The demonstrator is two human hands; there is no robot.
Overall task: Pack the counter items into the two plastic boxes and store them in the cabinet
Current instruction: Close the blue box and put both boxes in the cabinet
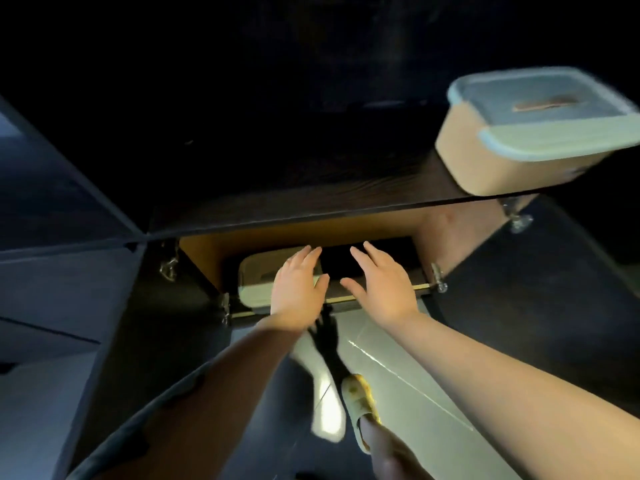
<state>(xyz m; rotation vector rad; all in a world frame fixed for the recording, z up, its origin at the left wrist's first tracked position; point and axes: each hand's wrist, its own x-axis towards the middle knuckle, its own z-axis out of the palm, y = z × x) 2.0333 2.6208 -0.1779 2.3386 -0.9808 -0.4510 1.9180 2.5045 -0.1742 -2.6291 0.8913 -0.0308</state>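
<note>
Both hands reaching into the open cabinet (201, 251)
Left hand (298, 285) flat on a lidded box (256, 282); right hand (384, 289) spread, empty (second box (526, 133) on the table (311, 192))

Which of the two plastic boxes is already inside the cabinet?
The box in the cabinet, low and left, under the left hand. The other box stands on the counter, at the right end.
</note>
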